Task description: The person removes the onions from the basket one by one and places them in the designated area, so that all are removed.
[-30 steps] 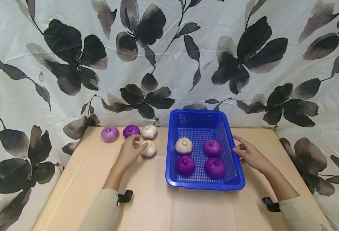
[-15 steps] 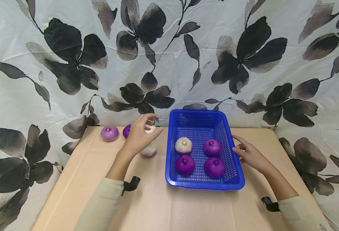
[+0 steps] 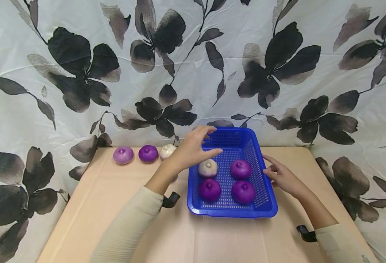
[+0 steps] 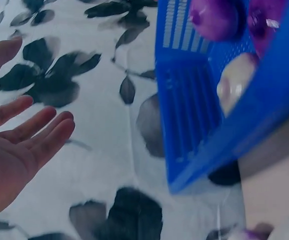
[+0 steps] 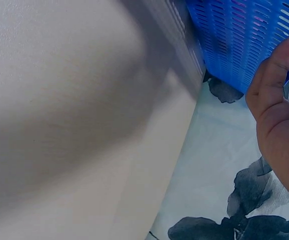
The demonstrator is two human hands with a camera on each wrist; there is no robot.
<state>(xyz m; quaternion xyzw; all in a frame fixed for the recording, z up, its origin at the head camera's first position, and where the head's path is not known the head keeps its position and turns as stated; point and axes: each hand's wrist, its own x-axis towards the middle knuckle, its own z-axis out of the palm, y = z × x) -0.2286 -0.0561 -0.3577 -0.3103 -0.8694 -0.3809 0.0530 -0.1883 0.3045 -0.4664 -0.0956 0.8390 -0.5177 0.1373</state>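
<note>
1. Poised wide and unladen, the left grip [image 3: 191, 148] hangs over the far left part of a blue basket [image 3: 226, 182], thumb and fingers well apart.
2. The right grip [image 3: 283, 177] pinches the basket's right rim.
3. The reach over the basket looks best done with fingers clear of the rim, closing gently on one onion's rounded sides, neighbors undisturbed, the right grip bracing lightly.
4. Four onions sit in the basket: one white onion [image 3: 208, 168] and three purple onions [image 3: 243, 191].
5. Along the tabletop's [image 3: 229, 241] far edge, from its far left corner inward, stand three more: a pale purple onion [image 3: 123, 155], a deep purple onion [image 3: 148, 153] and a second white onion [image 3: 167, 151]. The left forearm hides most of a fourth [image 3: 175, 178].
6. One floral cloth [image 3: 212, 91] hangs beyond that edge.
</note>
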